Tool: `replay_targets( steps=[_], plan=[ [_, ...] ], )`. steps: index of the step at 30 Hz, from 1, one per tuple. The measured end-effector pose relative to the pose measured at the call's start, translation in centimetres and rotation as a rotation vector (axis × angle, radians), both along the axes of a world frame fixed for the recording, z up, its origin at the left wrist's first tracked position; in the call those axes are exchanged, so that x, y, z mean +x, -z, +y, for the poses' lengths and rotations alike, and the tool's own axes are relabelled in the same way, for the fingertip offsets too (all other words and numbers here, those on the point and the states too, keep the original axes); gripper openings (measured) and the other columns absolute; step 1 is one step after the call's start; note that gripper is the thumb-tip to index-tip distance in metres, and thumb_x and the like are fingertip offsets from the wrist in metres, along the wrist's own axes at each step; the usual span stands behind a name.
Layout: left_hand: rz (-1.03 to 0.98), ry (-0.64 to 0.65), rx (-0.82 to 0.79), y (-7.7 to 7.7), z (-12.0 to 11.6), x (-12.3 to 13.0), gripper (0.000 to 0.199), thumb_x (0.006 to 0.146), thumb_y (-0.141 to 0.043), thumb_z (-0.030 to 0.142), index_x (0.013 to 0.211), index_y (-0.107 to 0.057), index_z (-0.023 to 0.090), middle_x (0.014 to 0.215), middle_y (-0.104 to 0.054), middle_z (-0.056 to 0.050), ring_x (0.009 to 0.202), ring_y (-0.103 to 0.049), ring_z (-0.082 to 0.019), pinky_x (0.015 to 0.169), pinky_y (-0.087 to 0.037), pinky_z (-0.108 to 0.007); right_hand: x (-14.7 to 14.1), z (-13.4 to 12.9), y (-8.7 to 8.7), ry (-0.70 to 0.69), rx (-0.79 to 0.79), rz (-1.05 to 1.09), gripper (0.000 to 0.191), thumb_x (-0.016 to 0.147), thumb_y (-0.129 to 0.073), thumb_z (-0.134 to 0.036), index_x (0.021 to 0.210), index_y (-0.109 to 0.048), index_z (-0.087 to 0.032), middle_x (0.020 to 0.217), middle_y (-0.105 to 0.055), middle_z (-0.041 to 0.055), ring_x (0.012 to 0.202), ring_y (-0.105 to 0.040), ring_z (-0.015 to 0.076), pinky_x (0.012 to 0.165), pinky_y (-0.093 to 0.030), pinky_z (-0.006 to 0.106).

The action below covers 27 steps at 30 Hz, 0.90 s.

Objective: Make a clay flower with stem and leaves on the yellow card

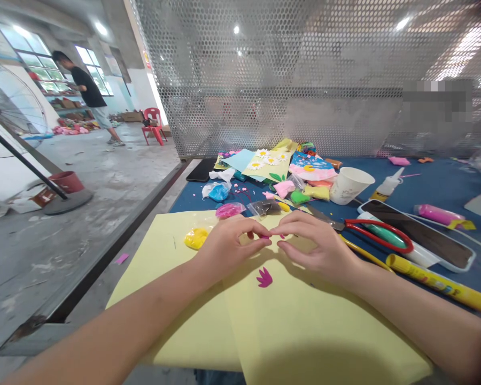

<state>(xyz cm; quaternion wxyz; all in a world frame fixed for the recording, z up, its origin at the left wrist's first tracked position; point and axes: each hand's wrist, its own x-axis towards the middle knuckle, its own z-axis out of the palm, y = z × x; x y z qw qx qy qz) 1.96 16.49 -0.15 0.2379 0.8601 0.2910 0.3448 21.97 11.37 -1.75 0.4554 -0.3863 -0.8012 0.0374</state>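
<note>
Your left hand (230, 239) pinches a magenta clay-like bit (265, 237); I can't tell if your right hand (323, 243) grips. A flat, pronged magenta piece (265, 278) lies nearer you.

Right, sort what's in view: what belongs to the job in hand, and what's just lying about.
Apparently in the job:
- magenta bit pinched by the left hand
- right hand, close beside it
- magenta pointed piece
- yellow paper underneath

Probably just lying about:
- black phone
- white-edged phone
- red chair
</note>
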Motion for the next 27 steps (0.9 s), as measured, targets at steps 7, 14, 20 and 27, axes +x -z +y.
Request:
replay_targets(
  steps=[7,14,20,27],
  plan=[
    [-0.013,0.005,-0.085,-0.1,-0.3,0.2,0.008,0.080,-0.071,0.025,0.074,-0.076,0.022,0.069,-0.074,0.002,0.063,-0.064,-0.013,0.060,-0.048,-0.023,-0.2,0.1,0.0,-0.027,-0.011,-0.001,0.018,0.084,-0.064,-0.017,0.099,-0.072,-0.023,0.090,-0.069,0.0059,0.082,-0.064,0.0161,0.073,-0.054,0.031],
    [-0.085,0.044,-0.395,-0.4,-1.0,0.5,0.016,0.081,-0.068,0.022,0.068,-0.076,0.018,0.061,-0.072,0.001,0.056,-0.065,-0.013,0.052,-0.053,-0.021,-0.6,-0.1,-0.1,-0.001,0.078,0.042,0.009,0.085,-0.066,-0.022,0.088,-0.074,-0.022,0.079,-0.067,0.0039,0.071,-0.063,0.0135,0.065,-0.051,0.028],
    [-0.112,0.096,-0.263,-0.2,-0.5,0.3,0.011,0.078,-0.073,0.024,0.086,-0.078,0.020,0.076,-0.077,-0.002,0.062,-0.069,-0.015,0.058,-0.058,-0.023,-0.6,-0.1,-0.4,0.025,0.105,0.115,0.011,0.084,-0.067,-0.018,0.086,-0.076,-0.023,0.075,-0.069,0.0033,0.067,-0.063,0.0133,0.063,-0.051,0.029],
    [-0.146,0.042,0.209,0.1,-0.6,0.0,0.012,0.086,-0.067,0.031,0.084,-0.074,0.021,0.077,-0.077,0.000,0.062,-0.068,-0.011,0.060,-0.052,-0.020,-0.4,0.0,-0.7,0.032,0.023,0.151,0.011,0.084,-0.067,-0.021,0.084,-0.077,-0.026,0.074,-0.070,0.0032,0.065,-0.064,0.0143,0.062,-0.054,0.029]
  ],
)
